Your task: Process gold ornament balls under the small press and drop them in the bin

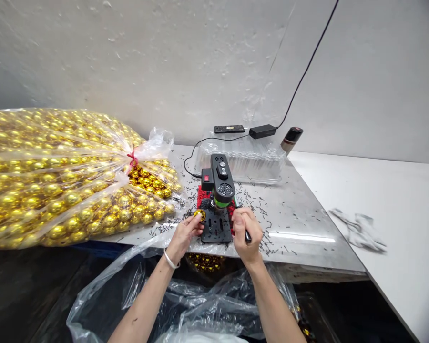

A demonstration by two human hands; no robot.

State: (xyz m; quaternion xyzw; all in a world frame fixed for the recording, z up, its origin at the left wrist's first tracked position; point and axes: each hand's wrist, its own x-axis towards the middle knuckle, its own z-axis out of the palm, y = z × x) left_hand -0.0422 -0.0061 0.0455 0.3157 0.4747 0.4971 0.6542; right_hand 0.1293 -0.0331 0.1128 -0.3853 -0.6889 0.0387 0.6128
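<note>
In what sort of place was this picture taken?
Most likely a workshop: a hand-levered machine stands on a grey table, black scraps litter the surface around it, and a big clear bag of golden balls lies alongside.

A pale, scuffed wall [164,62] rises behind the grey surface [307,255]. A white surface [411,205] adjoins the grey surface's right edge, dark floor [14,295] lies below its left, and light glints on its top.

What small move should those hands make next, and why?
Probably the left hand should ease its gold ball sideways beneath the machine's head: the ball sits pinched off to one side, while the right hand grips the handle.
</note>
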